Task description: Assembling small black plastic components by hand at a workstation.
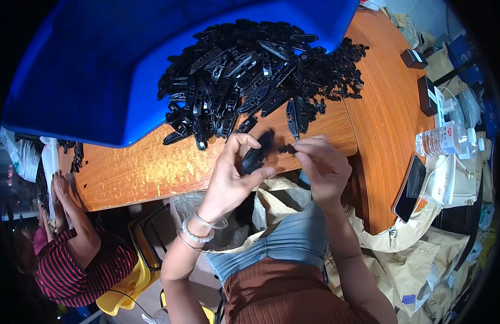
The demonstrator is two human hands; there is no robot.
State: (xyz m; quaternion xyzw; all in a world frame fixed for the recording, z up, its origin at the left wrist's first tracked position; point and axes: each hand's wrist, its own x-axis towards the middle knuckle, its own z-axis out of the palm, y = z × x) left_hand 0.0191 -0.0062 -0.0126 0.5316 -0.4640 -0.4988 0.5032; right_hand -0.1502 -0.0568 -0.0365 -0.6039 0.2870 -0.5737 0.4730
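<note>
My left hand [234,164] is closed around a long black plastic part [255,156], held tilted above the table's near edge. Close to its right, my right hand [323,164] pinches a small black plastic piece [286,148] between thumb and fingertips. The small piece is near the long part; a narrow gap seems to lie between them. Just beyond both hands rises a large heap of long, pointed black plastic parts [234,70]. A spread of much smaller black pieces [342,70] adjoins the heap on its right.
A big blue bin [93,81] tips over the heap from behind. On the right of the wooden table [153,167] are a water bottle [441,139], a phone [410,189] and black boxes [427,96]. Brown paper bags [406,259] stand below right. A person in stripes [82,264] sits at left.
</note>
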